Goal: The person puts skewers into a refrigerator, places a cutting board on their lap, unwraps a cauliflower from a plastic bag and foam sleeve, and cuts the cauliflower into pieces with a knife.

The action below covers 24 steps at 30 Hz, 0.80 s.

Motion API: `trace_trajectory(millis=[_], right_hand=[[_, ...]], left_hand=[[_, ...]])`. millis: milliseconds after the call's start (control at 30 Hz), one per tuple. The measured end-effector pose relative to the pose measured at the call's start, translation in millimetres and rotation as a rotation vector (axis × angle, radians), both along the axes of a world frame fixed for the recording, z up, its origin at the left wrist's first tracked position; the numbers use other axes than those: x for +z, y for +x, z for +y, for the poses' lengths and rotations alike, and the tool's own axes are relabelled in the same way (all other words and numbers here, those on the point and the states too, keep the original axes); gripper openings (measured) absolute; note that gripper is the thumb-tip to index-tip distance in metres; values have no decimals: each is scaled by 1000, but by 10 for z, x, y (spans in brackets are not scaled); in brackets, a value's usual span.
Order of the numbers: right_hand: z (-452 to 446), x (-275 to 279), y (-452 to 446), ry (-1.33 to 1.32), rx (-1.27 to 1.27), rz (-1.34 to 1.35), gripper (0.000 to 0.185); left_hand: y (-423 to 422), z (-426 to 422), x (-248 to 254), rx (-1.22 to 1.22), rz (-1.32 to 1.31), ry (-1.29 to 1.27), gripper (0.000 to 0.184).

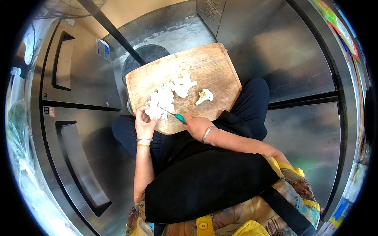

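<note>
A wooden cutting board (212, 70) lies in front of my lap, with white cauliflower pieces (163, 96) heaped on its left half. One separate floret (204, 96) sits to the right of the heap. My right hand (197, 126) is wrapped round the green handle of a small knife (180, 118), whose blade points left into the near cauliflower. At the board's near left edge, my left hand (145, 122) grips a cauliflower piece (156, 111) between thumb and fingers, close to the blade.
Steel cabinets with dark recessed handles stand on the left (84, 78) and more steel doors (299, 129) on the right. Behind the board a black pole (114, 33) rises from a round dark base (153, 51). Plastic bags (19, 133) are at the far left.
</note>
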State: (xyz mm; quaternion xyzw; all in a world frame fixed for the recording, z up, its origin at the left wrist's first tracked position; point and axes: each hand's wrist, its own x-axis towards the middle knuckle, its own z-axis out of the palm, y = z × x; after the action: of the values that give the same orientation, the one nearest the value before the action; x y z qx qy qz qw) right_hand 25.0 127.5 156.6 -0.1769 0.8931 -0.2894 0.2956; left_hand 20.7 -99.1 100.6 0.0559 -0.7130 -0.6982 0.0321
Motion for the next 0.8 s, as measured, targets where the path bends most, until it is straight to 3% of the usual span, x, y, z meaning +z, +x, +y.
trace_trajectory(millis=[100,300,367,800], right_hand=[[-12,-138,20,-22,-14,101,23],[-53,-31,-5,70,-3,49,23],[-29,42,-7,50,-10,59,23],[75,42,-140,-82,31,-58,26]], left_hand=[[-4,3,-20,-3,1,14,48],[-7,34,21,4,-22,-44,47],[0,22,-12,25,-47,-174,48],[23,-22,-62,7,-33,-83,47]])
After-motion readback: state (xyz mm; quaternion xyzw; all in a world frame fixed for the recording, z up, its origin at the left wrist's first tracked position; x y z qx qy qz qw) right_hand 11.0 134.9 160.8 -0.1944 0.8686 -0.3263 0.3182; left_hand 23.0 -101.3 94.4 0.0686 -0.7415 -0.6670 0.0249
